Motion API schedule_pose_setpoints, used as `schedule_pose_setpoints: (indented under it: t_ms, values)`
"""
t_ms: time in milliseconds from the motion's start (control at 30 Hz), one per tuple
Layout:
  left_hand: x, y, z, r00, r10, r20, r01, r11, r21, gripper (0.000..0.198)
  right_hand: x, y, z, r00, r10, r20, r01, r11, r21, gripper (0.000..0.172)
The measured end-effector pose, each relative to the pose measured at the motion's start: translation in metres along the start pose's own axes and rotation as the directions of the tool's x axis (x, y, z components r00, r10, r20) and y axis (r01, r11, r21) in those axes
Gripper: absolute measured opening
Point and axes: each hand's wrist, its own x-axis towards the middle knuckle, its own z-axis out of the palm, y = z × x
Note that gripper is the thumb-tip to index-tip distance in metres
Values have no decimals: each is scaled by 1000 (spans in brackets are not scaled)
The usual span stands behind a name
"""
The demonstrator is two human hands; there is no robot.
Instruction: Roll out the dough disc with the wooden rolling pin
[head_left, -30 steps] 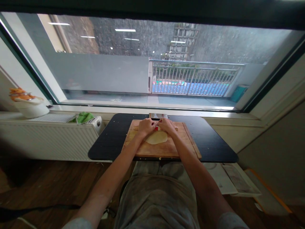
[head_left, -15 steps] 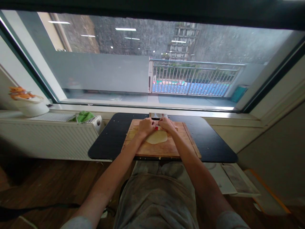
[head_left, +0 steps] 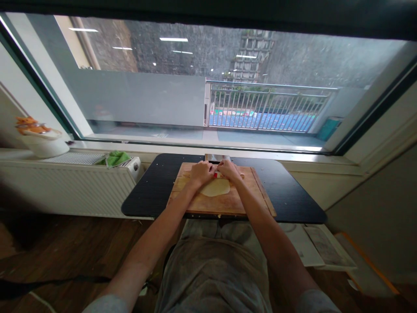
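A flat, pale sheet of dough (head_left: 215, 188) lies on the wooden cutting board (head_left: 208, 208). Just beyond the dough, both hands press down on what looks like a rolling pin (head_left: 242, 175) set crosswise, its middle mostly covered. A small red and white patch shows between the hands. My left hand (head_left: 201, 171) is closed over the left part, its fingertips hidden. My right hand (head_left: 229, 169) curls over the right part, close beside the left one.
The board rests on a black table (head_left: 146, 191) with rounded corners. Behind the board is a shiny flat metal object (head_left: 217, 157). A white radiator (head_left: 74, 187) with a green cloth (head_left: 116, 159) and a white pot (head_left: 48, 145) stand left. A large window (head_left: 146, 100) rises ahead.
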Motion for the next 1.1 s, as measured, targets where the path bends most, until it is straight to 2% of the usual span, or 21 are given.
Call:
schedule_pose_setpoints:
  t_ms: [133,500,1100]
  values:
    - [-2,3,-1,999,38,16,-38,999,19,52,-1,0,0,1000,1,-14,-1,1000,-6,30]
    - [-2,3,-5,997,49,60,-52,997,48,63,-1,-1,0,1000,-7,-21,6,1000,-17,27]
    - [-2,6,-6,998,11,55,-14,998,58,58,-2,-3,0,999,-40,-24,39,998,-46,32]
